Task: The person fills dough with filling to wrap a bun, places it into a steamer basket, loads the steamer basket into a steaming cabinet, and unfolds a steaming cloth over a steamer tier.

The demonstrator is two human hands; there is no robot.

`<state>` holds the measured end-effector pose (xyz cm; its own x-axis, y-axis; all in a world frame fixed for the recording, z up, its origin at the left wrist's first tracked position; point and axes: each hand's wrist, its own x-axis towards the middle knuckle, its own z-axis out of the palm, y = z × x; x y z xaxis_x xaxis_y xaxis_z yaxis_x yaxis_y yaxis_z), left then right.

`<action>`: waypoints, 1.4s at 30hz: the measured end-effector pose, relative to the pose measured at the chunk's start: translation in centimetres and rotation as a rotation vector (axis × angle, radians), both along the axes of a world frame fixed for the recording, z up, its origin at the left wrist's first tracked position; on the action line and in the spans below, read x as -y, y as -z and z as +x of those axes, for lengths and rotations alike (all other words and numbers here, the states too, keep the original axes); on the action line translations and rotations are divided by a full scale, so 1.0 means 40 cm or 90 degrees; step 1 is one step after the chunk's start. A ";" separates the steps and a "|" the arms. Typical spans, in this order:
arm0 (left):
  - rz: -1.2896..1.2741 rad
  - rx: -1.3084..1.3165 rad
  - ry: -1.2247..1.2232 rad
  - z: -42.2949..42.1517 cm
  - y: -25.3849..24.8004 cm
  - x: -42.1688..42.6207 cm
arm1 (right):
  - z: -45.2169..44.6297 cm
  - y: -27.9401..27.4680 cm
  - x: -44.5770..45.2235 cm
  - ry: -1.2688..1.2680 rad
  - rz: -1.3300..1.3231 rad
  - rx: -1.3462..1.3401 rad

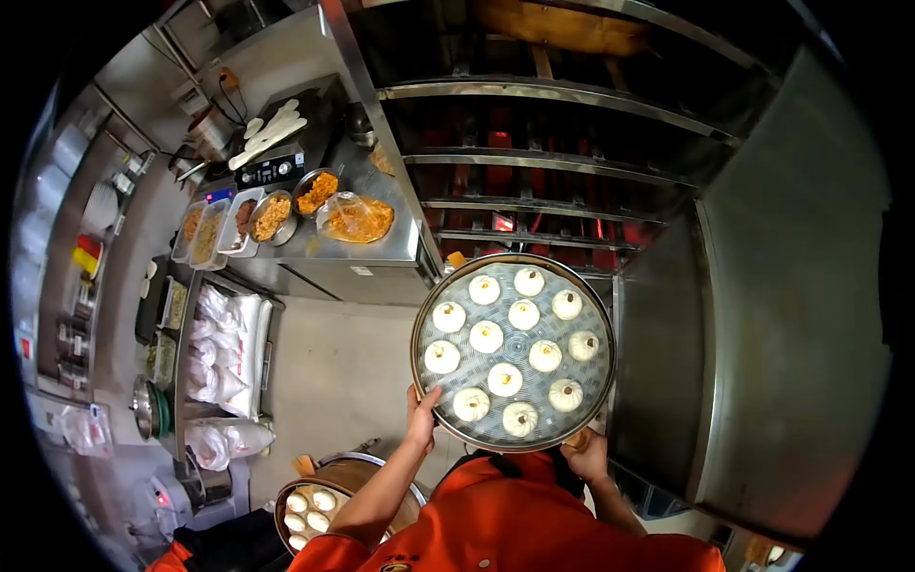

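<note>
A round steamer tray (515,355) with a dark liner is held out in front of my body, roughly level. Several white pleated buns (486,337) lie spaced apart on it, some with an orange or brown topping at the centre. My left hand (421,419) grips the tray's lower left rim, its thumb over the edge. My right hand (584,455) is closed on the rim at the lower right, near a wooden handle. The tray's far edge is close to the metal rack (572,162).
On the left, a steel counter (381,257) bears bowls, tubs and a bag of orange filling (355,217). White bags (229,353) fill a shelf below. Another steamer (357,469) with buns stands lower left. A metal panel (801,315) rises at right.
</note>
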<state>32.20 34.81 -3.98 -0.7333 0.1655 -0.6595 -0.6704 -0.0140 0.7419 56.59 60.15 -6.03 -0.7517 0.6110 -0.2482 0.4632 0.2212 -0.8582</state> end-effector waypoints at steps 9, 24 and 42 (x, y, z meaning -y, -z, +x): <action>0.057 -0.073 0.011 0.060 -0.171 0.092 | 0.012 -0.213 0.070 0.001 0.108 -0.025; 0.144 -0.158 0.074 -0.025 -0.511 0.003 | -0.025 -0.494 -0.008 0.041 0.142 -0.091; -0.003 -0.488 0.269 -0.213 -0.328 -0.136 | -0.711 -0.479 -0.526 0.087 0.024 -0.196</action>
<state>23.69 40.25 9.15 -0.8533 0.5214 -0.0110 0.0652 0.1275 0.9897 28.16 81.17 13.12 -0.6979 0.7162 0.0024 0.2108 0.2087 -0.9550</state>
